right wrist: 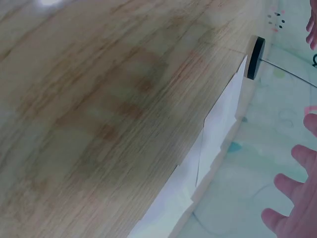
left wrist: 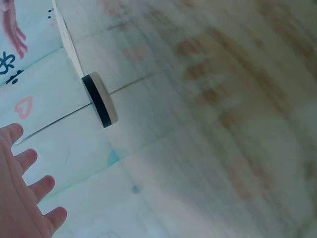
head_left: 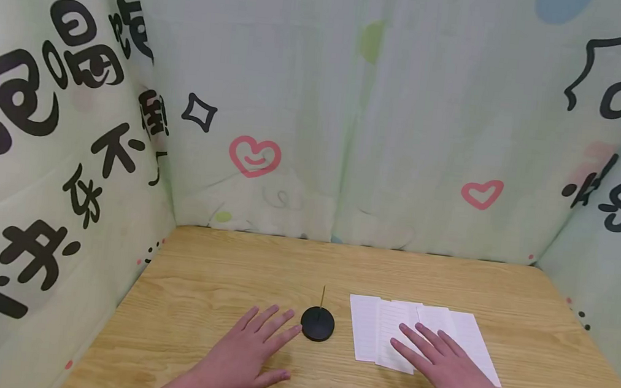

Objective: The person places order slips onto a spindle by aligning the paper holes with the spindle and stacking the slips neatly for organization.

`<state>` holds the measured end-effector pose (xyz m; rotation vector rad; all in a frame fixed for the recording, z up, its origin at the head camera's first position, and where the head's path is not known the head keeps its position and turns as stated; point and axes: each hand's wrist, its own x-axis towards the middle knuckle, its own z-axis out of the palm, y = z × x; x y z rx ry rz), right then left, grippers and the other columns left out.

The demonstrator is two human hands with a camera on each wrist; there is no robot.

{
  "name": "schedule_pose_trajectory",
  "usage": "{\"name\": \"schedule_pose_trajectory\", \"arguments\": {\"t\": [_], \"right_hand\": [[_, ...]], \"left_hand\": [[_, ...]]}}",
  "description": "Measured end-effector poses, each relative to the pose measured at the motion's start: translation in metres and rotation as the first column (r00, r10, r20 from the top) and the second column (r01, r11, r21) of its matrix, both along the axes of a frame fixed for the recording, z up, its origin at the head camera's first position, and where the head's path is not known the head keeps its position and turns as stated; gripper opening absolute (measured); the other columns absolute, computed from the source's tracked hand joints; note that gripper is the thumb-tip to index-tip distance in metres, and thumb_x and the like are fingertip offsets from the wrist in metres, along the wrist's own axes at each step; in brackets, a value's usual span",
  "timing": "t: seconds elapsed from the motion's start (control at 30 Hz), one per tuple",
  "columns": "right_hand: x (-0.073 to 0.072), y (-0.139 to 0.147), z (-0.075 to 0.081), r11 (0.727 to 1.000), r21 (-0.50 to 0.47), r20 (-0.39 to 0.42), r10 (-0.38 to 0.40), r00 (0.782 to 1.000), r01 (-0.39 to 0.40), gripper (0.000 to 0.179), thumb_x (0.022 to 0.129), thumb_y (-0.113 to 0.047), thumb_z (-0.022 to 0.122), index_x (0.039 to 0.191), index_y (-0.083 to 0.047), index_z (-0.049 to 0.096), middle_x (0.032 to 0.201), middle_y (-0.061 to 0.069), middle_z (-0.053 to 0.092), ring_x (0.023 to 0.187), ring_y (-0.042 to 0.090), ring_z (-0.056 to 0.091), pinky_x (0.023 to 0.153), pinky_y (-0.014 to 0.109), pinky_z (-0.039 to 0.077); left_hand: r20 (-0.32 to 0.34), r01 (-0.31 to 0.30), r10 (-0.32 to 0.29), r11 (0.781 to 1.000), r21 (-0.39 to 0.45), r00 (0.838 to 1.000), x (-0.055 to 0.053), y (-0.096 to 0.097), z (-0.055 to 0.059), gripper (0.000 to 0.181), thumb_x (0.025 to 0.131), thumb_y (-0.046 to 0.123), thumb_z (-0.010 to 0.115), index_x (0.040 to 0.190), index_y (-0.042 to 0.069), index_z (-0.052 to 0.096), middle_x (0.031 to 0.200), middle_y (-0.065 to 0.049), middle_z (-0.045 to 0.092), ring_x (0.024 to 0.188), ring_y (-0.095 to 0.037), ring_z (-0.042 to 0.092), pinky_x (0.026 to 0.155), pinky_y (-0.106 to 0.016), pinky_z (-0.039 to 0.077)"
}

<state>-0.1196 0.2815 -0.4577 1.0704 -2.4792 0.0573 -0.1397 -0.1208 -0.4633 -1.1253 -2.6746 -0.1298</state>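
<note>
While the left hand (head_left: 243,354) and right hand (head_left: 452,379) hover, fingers spread, overlapping white lined paper sheets (head_left: 388,324) lie near the right; 1 round black base (head_left: 317,327) with a thin upright rod (head_left: 323,296) stands beside the left fingertips on a light-brown wood-grain table (head_left: 215,272).

Two hands (head_left: 246,358) (head_left: 452,379), at least four sheets (head_left: 388,321)

One wooden table (head_left: 226,267) bore one black base (head_left: 318,328) with one thin rod (head_left: 323,297). Overlap left the sheets' exact total untold. The cloth (head_left: 300,63) behind showed two heart outlines (head_left: 255,161) (head_left: 482,194) and one star (head_left: 199,112).
</note>
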Motion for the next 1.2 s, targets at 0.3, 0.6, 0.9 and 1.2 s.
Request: {"name": "schedule_pose_trajectory", "arguments": {"t": [0.3, 0.6, 0.9, 1.2], "right_hand": [[-0.002, 0.001, -0.006, 0.998, -0.034, 0.043, -0.044, 0.998, 0.045, 0.072, 0.079, -0.057, 0.076, 0.139, -0.021, 0.056, 0.136, 0.003, 0.058, 0.122, 0.028, 0.053, 0.113, 0.021, 0.007], [-0.003, 0.0, -0.004, 0.991, -0.005, 0.118, -0.13, 0.985, 0.132, 0.06, 0.083, -0.056, 0.073, 0.129, -0.019, 0.063, 0.126, -0.004, 0.061, 0.114, 0.021, 0.058, 0.094, 0.042, 0.043], [-0.01, 0.002, -0.007, 0.985, 0.018, 0.176, -0.172, 0.969, 0.171, 0.055, 0.085, -0.057, 0.07, 0.123, -0.016, 0.067, 0.121, -0.002, 0.064, 0.109, 0.021, 0.06, 0.09, 0.044, 0.047], [-0.014, 0.003, -0.009, 0.984, 0.025, 0.176, -0.181, 0.968, 0.179, 0.054, 0.086, -0.056, 0.07, 0.122, -0.015, 0.067, 0.121, -0.001, 0.064, 0.109, 0.021, 0.061, 0.09, 0.044, 0.047]], "left_hand": [[0.057, -0.011, 0.009, 1.0, 0.025, 0.998, -0.005, 0.001, -0.002, 0.066, 0.097, 0.056, 0.052, 0.153, 0.023, 0.037, 0.154, -0.003, 0.04, 0.138, -0.026, 0.04, 0.107, -0.051, 0.036], [0.13, -0.036, 0.029, 0.998, 0.052, 0.991, -0.01, 0.004, -0.001, 0.066, 0.098, 0.054, 0.054, 0.152, 0.021, 0.038, 0.148, -0.001, 0.044, 0.135, -0.022, 0.042, 0.106, -0.047, 0.038], [0.205, -0.066, 0.052, 0.996, 0.066, 0.977, -0.016, 0.008, -0.001, 0.063, 0.098, 0.052, 0.054, 0.151, 0.022, 0.038, 0.146, 0.0, 0.046, 0.133, -0.022, 0.045, 0.105, -0.047, 0.04], [0.232, -0.077, 0.061, 0.995, 0.059, 0.971, -0.023, 0.012, 0.001, 0.063, 0.099, 0.05, 0.054, 0.152, 0.021, 0.038, 0.145, -0.002, 0.047, 0.133, -0.023, 0.045, 0.105, -0.047, 0.04]]}}
